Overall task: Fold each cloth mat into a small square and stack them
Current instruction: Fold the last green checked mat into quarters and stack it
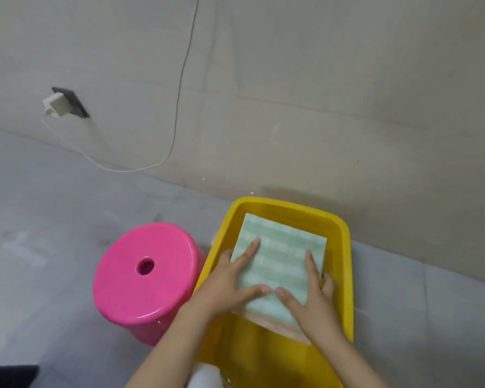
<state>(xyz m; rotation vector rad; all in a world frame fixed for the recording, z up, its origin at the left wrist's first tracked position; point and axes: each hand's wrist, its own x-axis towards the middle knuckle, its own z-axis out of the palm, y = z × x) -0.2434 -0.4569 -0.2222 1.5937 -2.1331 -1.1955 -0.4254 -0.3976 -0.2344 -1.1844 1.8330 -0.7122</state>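
With fingers spread wide and flat, the left hand [230, 287] and right hand [312, 298] pressed the folded green mat [280, 261] onto a pinkish mat [275, 327] in the yellow tub [345, 247], where squaring its edges toward the far wall would have kept the stack neat.

Near end of yellow plastic tub [345, 264] ran off bottom edge. Both forearms cut by same edge. Right hand [314, 306] hid near-right corner of folded green checked cloth mat [280, 261]; outer fingers dropped behind mat's right side, unreadable. Left hand [230, 287] hid mat's near-left edge. Pinkish folded cloth [275, 326] showed only as strip under green mat; number of layers beneath unclear. White rounded object [205, 376] at bottom edge blurred, unidentifiable. Lower part of pink round plastic stool [143, 273] hidden by own seat. Dark shape [10, 376] in bottom-left corner cropped.
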